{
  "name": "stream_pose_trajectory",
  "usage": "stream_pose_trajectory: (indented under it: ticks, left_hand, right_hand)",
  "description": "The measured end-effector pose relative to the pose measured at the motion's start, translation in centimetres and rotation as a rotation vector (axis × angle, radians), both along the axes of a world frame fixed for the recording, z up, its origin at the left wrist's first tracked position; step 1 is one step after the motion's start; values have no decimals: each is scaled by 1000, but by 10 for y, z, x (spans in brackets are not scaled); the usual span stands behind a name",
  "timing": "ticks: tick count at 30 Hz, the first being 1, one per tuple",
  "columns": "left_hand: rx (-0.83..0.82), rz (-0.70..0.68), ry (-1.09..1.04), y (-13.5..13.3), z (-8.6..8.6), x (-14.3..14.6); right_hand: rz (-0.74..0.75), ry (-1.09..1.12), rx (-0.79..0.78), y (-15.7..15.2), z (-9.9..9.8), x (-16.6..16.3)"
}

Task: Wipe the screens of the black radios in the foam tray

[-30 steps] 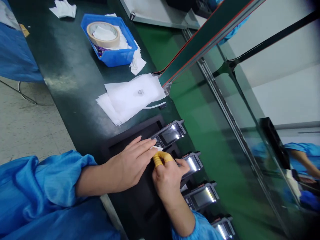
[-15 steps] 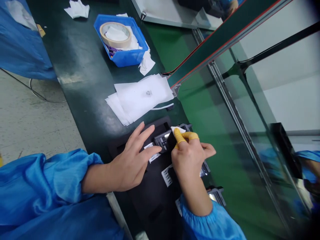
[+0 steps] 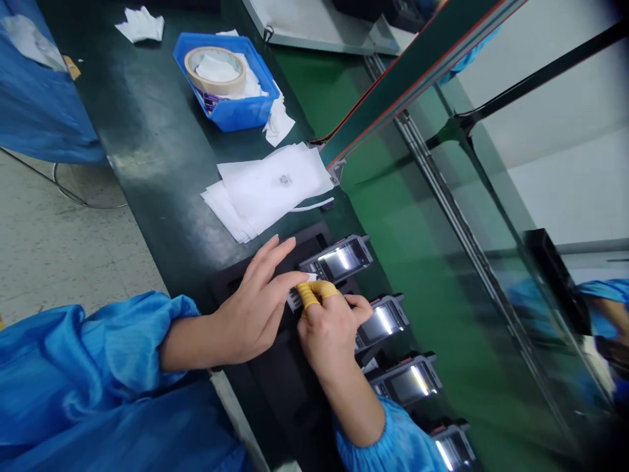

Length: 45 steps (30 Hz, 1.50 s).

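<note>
Dark green bench (image 3: pixel 147 151) w/ a green conveyor belt (image 3: pixel 417 262) alongside. Black foam tray (image 3: pixel 275 393) holds a row of handheld devices; top device (image 3: pixel 339 257) lies flat, screen up. Left hand (image 3: pixel 250 308) is flat, fingers spread, pressing a small label (image 3: pixel 293 299) at the device's near end, gripping nothing. Right hand (image 3: pixel 329 324), yellow finger cots on, pinches that label. Behind: stack of white sheets (image 3: pixel 268 190), blue bin (image 3: pixel 226 78) w/ tape roll (image 3: pixel 215 69).

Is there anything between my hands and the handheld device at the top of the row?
Nothing visible. The left hand and right hand meet at a small white label right at the handheld device, at its keypad end.
</note>
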<state>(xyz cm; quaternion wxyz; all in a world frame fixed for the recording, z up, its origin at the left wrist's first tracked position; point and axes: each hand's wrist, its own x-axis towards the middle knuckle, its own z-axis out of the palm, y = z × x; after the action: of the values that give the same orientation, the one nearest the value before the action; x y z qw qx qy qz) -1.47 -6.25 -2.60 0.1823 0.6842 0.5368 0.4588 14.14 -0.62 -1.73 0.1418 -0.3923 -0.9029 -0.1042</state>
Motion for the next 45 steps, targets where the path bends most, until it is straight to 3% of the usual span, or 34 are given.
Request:
stream_pose_trajectory:
  ticks: [5, 13, 16, 20, 22, 25, 30, 36, 39, 45]
  left_hand:
    - [16, 6, -7, 0, 0, 0]
    - [28, 24, 23, 3, 2, -1]
    - [15, 22, 48, 4, 3, -3]
    - [11, 30, 96, 7, 4, -4]
    - [20, 36, 113, 8, 4, -3]
    - [30, 48, 136, 9, 5, -2]
    - [45, 69, 168, 9, 5, -1]
    - [72, 81, 220, 10, 5, 0]
    - [73, 84, 245, 11, 5, -1]
    - [58, 87, 268, 13, 10, 1]
  right_hand:
    - [-177, 68, 199, 26, 3, 25]
    - [60, -59, 38, -24, -12, 10]
    - [-66, 29, 68, -20, 2, 31]
    - [-306, 40, 196, 5, 24, 86]
    - [-370, 27, 229, 12, 24, 104]
    - [-376, 10, 189, 9, 9, 108]
    - [-268, 8, 115, -25, -14, 84]
    - [-160, 7, 4, -65, -5, 71]
    - [-251, 68, 27, -84, 6, 99]
    - [-587, 49, 188, -149, 24, 211]
